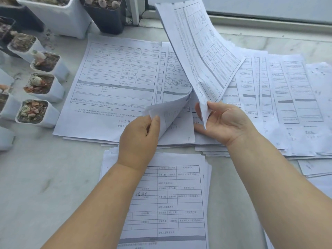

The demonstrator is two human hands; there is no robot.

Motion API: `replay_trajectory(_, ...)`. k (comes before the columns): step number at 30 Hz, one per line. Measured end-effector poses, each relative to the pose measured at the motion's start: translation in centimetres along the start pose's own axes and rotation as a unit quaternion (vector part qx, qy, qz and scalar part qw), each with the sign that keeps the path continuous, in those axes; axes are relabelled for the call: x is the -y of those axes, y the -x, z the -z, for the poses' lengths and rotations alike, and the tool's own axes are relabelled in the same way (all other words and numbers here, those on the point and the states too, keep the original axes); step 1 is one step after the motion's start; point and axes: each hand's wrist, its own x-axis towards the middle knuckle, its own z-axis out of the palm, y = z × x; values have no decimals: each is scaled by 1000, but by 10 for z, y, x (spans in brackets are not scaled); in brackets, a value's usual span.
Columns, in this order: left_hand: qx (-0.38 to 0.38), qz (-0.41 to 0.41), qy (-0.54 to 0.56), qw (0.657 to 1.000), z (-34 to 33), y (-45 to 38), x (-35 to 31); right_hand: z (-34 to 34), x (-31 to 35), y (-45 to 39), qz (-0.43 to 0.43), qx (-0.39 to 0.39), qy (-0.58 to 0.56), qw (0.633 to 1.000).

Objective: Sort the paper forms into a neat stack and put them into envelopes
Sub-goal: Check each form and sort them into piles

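Printed paper forms lie spread over a pale marble table (45, 177). My right hand (224, 123) pinches the bottom edge of a raised form (197, 51) that stands up and leans toward the window. My left hand (138, 139) pinches the curled lower corner of another sheet (168, 112) and lifts it off the spread pile. A large form (116, 78) lies flat at the left of the pile, and overlapping forms (287, 97) fan out to the right. A squared stack of forms (170, 203) sits near me, under my left forearm. No envelope is in view.
Several small white pots with succulents (38, 112) line the left edge. Larger white (59, 17) and dark pots (106, 17) stand at the back left. A window sill and frame (269, 22) run along the back. More loose sheets (316, 168) lie at the right.
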Motion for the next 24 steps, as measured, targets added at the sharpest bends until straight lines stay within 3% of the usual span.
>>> replay_trajectory(6,14,8,-5,1000,-2,5,-4,-3,1,-1,2,9,-5,1000)
replay_trajectory(10,62,-126,-48,989,0,9,1,-14,0,-3,12,26,19,999)
replay_trajectory(14,-6,-57,7,998,4,9,2,-27,-4,-1,61,6,95,994)
replay_trajectory(16,-28,-79,-39,996,4,9,8,-31,-6,5,93,11,137,986)
replay_trajectory(18,27,-128,-151,980,-1,9,18,-32,-5,9,125,5,190,974)
replay_trajectory(20,81,-118,-212,967,-8,9,20,-32,-4,12,150,-12,239,959)
replay_trajectory(22,77,-104,-214,968,-11,8,17,-31,-3,13,162,-30,260,951)
replay_trajectory(24,40,-86,-148,984,-10,9,13,-28,0,17,182,-41,265,946)
